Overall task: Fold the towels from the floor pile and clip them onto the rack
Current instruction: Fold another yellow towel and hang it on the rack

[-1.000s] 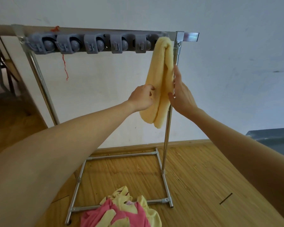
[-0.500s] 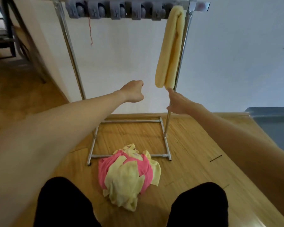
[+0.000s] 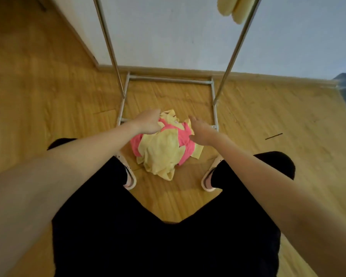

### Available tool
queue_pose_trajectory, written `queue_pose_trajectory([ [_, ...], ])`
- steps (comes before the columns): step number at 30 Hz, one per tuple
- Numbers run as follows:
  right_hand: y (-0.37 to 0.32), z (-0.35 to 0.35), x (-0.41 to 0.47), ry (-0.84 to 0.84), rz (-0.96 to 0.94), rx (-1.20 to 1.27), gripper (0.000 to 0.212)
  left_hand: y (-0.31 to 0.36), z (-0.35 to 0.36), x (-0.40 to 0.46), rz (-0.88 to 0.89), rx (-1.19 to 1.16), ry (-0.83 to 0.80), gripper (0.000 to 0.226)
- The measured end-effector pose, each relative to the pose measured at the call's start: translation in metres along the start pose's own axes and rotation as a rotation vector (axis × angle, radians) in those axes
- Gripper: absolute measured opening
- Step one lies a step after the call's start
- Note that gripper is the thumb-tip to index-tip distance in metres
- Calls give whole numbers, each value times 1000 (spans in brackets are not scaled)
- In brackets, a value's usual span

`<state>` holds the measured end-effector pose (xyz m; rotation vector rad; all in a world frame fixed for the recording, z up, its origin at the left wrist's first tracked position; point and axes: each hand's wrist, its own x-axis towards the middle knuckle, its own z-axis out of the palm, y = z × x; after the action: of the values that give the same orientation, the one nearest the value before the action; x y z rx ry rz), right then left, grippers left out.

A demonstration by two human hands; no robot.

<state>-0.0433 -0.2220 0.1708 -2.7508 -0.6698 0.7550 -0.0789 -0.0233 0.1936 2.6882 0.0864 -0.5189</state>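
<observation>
Reaching down over the pile (image 3: 164,148), both hands hold nothing. The left hand (image 3: 148,121) has its fingers loosely curled, knuckles up, above the pile's far left edge; whether the fingertips touch cloth cannot be told, since the hand hides them. The right hand (image 3: 201,129) is spread and relaxed, fingers pointing away, over the pile's right side, and contact is also unclear. The pile, yellow and pink towels crumpled together, lies on the floor (image 3: 268,116) between the slippers (image 3: 131,176) and just before the rack (image 3: 168,79) base. Only the rack's legs and base show; its top is cut off. A hung towel (image 3: 234,9), yellow, shows only its lower end at the top edge, well apart from both hands.
</observation>
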Motion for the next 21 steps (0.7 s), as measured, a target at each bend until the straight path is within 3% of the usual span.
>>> queue_pose_trajectory([
  [5,11,59,42,-141,13,91,74,-53,52,34,-22,-50,-76,46],
  [9,20,91,81,-173,40,153,73,-84,79,66,-144,-29,-128,12],
  [11,25,103,101,-184,75,167,76,-98,92,88,-177,-31,-123,6],
  [16,38,127,160,-92,58,190,71,-122,135,145,-196,9,-120,28],
  [21,44,152,205,33,-45,140,62,-138,181,179,-180,1,93,30],
])
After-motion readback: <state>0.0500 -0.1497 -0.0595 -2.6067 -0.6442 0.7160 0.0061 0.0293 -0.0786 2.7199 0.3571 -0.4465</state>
